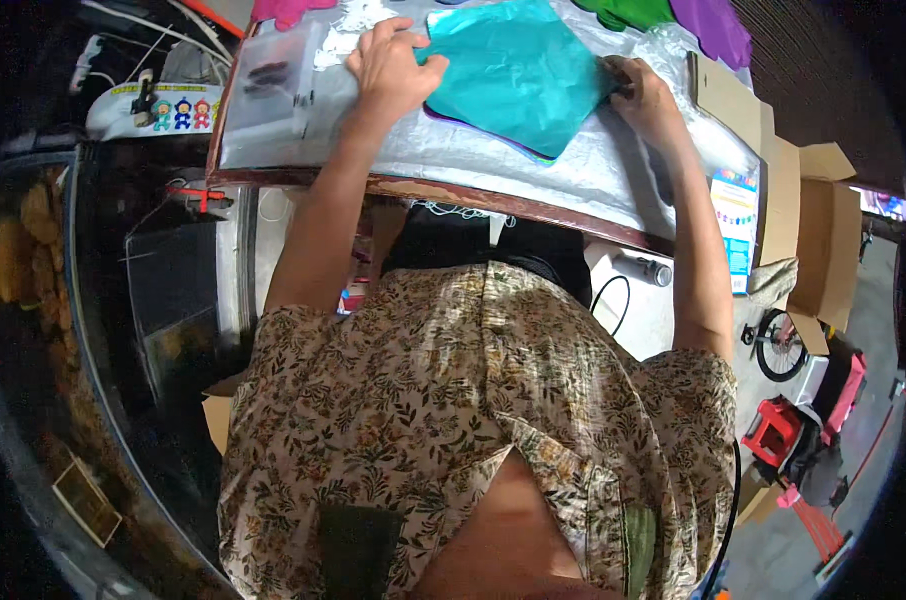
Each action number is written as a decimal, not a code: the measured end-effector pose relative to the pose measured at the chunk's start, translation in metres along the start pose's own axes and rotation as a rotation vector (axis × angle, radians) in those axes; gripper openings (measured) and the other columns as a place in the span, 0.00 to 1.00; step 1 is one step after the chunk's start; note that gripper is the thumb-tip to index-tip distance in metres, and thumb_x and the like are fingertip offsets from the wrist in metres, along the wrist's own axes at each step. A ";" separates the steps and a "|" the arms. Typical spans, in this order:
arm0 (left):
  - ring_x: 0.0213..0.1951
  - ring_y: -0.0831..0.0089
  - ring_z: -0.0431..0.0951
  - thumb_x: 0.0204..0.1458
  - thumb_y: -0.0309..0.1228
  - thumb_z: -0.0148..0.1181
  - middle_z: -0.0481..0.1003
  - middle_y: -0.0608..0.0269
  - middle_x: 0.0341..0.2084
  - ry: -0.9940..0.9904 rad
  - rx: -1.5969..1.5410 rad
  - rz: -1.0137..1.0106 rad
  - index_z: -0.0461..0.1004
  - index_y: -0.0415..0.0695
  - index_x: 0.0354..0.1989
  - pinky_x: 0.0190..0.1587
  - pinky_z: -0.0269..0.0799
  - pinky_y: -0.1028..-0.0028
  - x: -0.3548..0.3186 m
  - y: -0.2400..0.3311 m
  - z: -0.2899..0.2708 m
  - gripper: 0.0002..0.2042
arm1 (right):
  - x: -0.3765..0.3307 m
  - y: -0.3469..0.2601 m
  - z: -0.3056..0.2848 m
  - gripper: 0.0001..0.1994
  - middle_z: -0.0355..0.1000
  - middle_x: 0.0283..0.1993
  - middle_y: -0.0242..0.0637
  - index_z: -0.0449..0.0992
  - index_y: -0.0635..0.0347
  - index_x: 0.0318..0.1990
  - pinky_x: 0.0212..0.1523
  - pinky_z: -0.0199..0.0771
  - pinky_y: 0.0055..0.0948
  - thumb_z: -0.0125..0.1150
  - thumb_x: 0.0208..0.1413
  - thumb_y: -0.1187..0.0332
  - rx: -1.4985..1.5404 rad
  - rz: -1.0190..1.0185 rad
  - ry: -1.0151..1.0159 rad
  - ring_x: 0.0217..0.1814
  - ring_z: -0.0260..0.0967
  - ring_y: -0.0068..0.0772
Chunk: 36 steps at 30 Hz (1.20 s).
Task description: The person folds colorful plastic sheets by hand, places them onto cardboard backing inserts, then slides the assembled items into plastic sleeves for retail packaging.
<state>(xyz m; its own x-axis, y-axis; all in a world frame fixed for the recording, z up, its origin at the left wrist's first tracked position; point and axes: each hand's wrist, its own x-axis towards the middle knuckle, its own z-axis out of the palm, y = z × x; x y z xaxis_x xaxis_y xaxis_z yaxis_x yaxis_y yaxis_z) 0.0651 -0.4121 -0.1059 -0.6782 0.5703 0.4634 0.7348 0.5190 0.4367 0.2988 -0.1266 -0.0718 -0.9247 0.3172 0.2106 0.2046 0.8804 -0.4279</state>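
A stack of coloured sheets with a teal sheet [518, 75] on top lies on the table's silvery cover [573, 170]. My left hand [393, 62] rests flat on the left corner of the teal sheet, fingers spread. My right hand [645, 92] pinches the right edge of the stack, fingers closed on the sheets. Purple and dark edges of lower sheets [493, 135] peek out under the teal one.
Clear plastic bags [273, 95] lie at the table's left end. Pink, green and purple shapes [708, 25] sit along the far edge. Cardboard boxes [818, 240] stand at the right. A printed packet [738, 225] lies near the right edge. Red plastic items [773, 430] are on the floor.
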 end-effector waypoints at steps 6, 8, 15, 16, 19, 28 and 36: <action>0.63 0.58 0.66 0.43 0.44 0.68 0.71 0.66 0.60 -0.028 0.074 0.012 0.84 0.53 0.43 0.64 0.54 0.49 0.001 -0.007 0.005 0.18 | -0.002 0.005 0.000 0.26 0.74 0.53 0.49 0.73 0.60 0.60 0.57 0.75 0.40 0.63 0.49 0.79 0.020 -0.036 0.007 0.55 0.75 0.52; 0.63 0.58 0.67 0.43 0.44 0.68 0.71 0.66 0.60 -0.036 0.067 0.022 0.84 0.53 0.43 0.64 0.54 0.49 0.000 -0.015 0.005 0.18 | -0.001 0.005 0.002 0.26 0.74 0.53 0.50 0.73 0.60 0.60 0.57 0.75 0.40 0.63 0.49 0.79 0.007 -0.036 0.009 0.55 0.75 0.53; 0.62 0.60 0.67 0.43 0.42 0.69 0.71 0.66 0.60 -0.029 0.064 0.061 0.84 0.53 0.44 0.64 0.55 0.49 0.000 -0.023 0.008 0.18 | 0.000 0.005 0.005 0.25 0.74 0.54 0.50 0.74 0.61 0.60 0.58 0.74 0.40 0.62 0.51 0.77 0.003 -0.043 -0.004 0.55 0.75 0.53; 0.62 0.60 0.68 0.43 0.41 0.69 0.71 0.66 0.60 -0.047 0.043 0.047 0.84 0.53 0.44 0.64 0.55 0.50 0.000 -0.023 0.009 0.18 | 0.000 0.006 0.005 0.25 0.74 0.54 0.50 0.74 0.61 0.60 0.58 0.74 0.39 0.62 0.51 0.77 -0.021 -0.036 -0.006 0.56 0.75 0.52; 0.61 0.61 0.69 0.44 0.41 0.69 0.72 0.66 0.60 -0.082 0.003 0.015 0.84 0.54 0.44 0.64 0.55 0.51 0.001 -0.024 0.010 0.17 | 0.000 0.009 0.007 0.25 0.74 0.55 0.50 0.74 0.62 0.59 0.58 0.74 0.39 0.62 0.51 0.77 -0.067 -0.026 -0.013 0.56 0.75 0.51; 0.59 0.61 0.71 0.46 0.40 0.68 0.73 0.67 0.59 -0.022 -0.003 0.064 0.83 0.52 0.45 0.63 0.59 0.54 -0.001 -0.023 0.000 0.16 | -0.003 0.009 0.006 0.28 0.74 0.56 0.49 0.71 0.63 0.61 0.60 0.74 0.40 0.64 0.50 0.78 -0.017 -0.006 -0.035 0.58 0.74 0.51; 0.40 0.57 0.81 0.52 0.41 0.68 0.82 0.57 0.37 -0.013 -0.161 0.005 0.80 0.44 0.39 0.45 0.74 0.61 -0.044 0.011 -0.041 0.13 | -0.022 -0.032 -0.013 0.28 0.69 0.63 0.42 0.72 0.60 0.61 0.64 0.68 0.43 0.67 0.48 0.76 -0.257 -0.402 -0.002 0.64 0.67 0.47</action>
<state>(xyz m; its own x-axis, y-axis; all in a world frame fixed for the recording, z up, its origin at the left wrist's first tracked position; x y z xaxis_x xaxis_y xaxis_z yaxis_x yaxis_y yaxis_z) 0.1031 -0.4573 -0.0902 -0.6733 0.5816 0.4566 0.7269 0.4078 0.5526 0.3174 -0.1567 -0.0512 -0.9474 -0.0670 0.3130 -0.0971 0.9919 -0.0816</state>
